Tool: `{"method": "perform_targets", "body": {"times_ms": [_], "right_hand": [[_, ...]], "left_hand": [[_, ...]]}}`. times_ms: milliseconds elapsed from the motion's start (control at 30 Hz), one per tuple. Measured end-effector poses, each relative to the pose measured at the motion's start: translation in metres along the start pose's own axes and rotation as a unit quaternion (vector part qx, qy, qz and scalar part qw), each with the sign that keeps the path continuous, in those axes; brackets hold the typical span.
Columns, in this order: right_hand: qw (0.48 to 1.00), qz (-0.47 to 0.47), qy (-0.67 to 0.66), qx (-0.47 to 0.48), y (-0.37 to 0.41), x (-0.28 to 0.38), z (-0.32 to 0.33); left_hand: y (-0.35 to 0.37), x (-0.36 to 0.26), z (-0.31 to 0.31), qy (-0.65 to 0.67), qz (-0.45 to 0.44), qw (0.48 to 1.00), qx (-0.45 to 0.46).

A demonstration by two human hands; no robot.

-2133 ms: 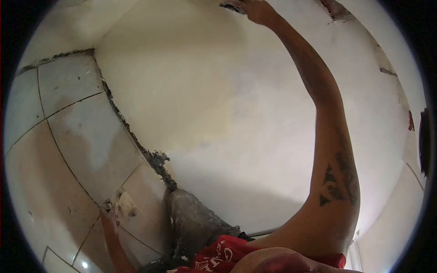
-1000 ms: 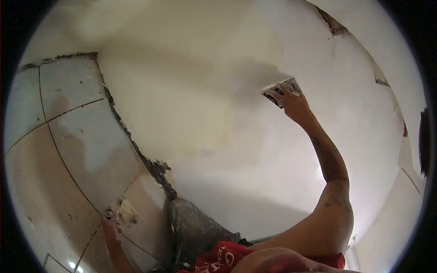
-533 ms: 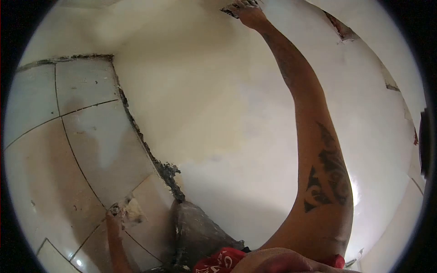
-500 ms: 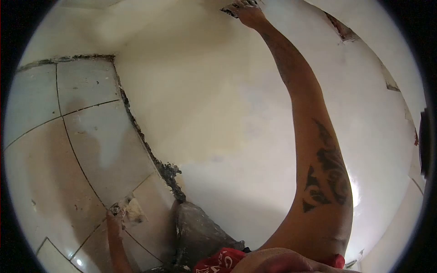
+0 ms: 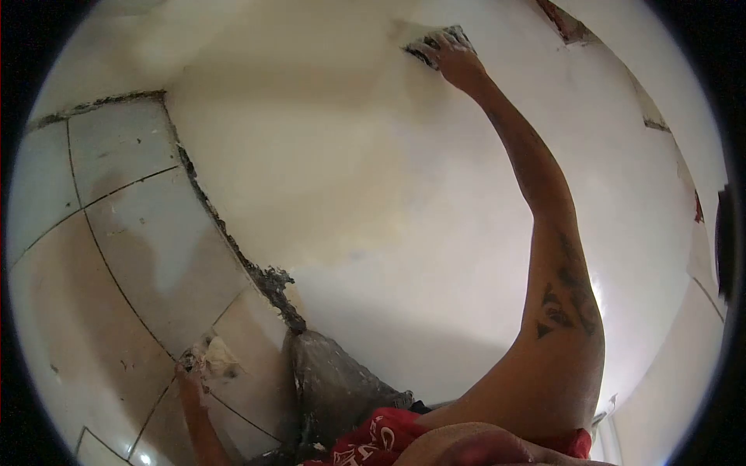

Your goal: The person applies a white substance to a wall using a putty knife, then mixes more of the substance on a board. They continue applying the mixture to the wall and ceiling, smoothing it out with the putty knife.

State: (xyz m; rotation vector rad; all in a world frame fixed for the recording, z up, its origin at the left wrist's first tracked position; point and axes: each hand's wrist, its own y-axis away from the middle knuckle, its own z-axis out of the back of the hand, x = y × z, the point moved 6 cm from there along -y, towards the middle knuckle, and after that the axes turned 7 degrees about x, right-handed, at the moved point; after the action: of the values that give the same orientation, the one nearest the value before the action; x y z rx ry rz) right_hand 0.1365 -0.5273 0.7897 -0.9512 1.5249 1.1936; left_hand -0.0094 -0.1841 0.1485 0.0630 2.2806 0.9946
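Note:
High on the pale wall (image 5: 466,233), my right hand (image 5: 457,60) grips a dark flat tool (image 5: 426,50) smeared with white, pressed against the surface. Its fingers are bent over the tool's back, and my tattooed arm is stretched out toward it. Cream-coloured areas show on the wall left of this hand, with whiter areas below and to the right. At lower left, my left hand (image 5: 186,371) is closed over the large tiles, small and dim in view. Beside its fingers is a cream lump (image 5: 221,356); what the hand holds, I cannot tell.
Large pale tiles (image 5: 155,264) with dark joints lie at left. A rough, dark broken edge (image 5: 214,210) runs between tiles and wall. Dusty grey fabric (image 5: 334,380) and my red shirt (image 5: 381,435) are at the bottom. A broken recess (image 5: 567,23) shows at upper right.
My right hand with the dark flat tool has come down and to the right across the wall, the elbow bending more. My left hand stays nearly in place; the view has shifted slightly.

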Motion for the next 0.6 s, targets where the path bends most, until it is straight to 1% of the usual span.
{"method": "perform_targets", "body": {"times_ms": [67,167,267,300,400,433,467,500,533,567,600], "right_hand": [[0.998,0.003,-0.029,-0.047,0.045,0.003,-0.001],[0.995,-0.056,-0.055,0.065,0.108,0.012,-0.013],[0.994,-0.044,-0.087,0.055,0.158,0.027,0.012],[0.992,-0.038,-0.096,0.071,0.171,0.035,0.026],[0.970,-0.098,-0.147,0.168,0.220,0.055,0.023],[0.976,-0.078,-0.138,0.150,0.221,0.072,0.053],[0.943,-0.094,-0.308,0.081,0.221,0.088,0.076],[0.872,-0.105,-0.478,0.022,0.222,0.108,0.092],[0.760,-0.123,-0.637,-0.025,0.225,0.136,0.099],[0.554,-0.139,-0.812,-0.121,0.227,0.172,0.104],[0.438,-0.195,-0.869,-0.122,0.237,0.213,0.091]], "left_hand": [[-0.003,0.001,-0.001,-0.003,0.000,1.000,0.000],[-0.005,0.004,-0.003,-0.009,-0.005,1.000,0.004],[-0.006,0.007,-0.005,-0.016,-0.016,1.000,0.003],[-0.007,0.009,-0.005,-0.018,-0.020,1.000,0.003],[-0.008,0.019,0.000,-0.024,-0.040,0.999,-0.005],[-0.009,0.020,0.002,-0.033,-0.055,0.998,-0.007],[-0.008,0.023,0.005,-0.045,-0.074,0.996,-0.010],[-0.004,0.024,0.007,-0.071,-0.092,0.993,-0.013],[0.004,0.018,0.007,-0.110,-0.116,0.987,-0.017],[0.010,0.015,0.006,-0.153,-0.139,0.978,-0.020],[0.018,0.007,0.003,-0.185,-0.153,0.970,-0.026]]}}
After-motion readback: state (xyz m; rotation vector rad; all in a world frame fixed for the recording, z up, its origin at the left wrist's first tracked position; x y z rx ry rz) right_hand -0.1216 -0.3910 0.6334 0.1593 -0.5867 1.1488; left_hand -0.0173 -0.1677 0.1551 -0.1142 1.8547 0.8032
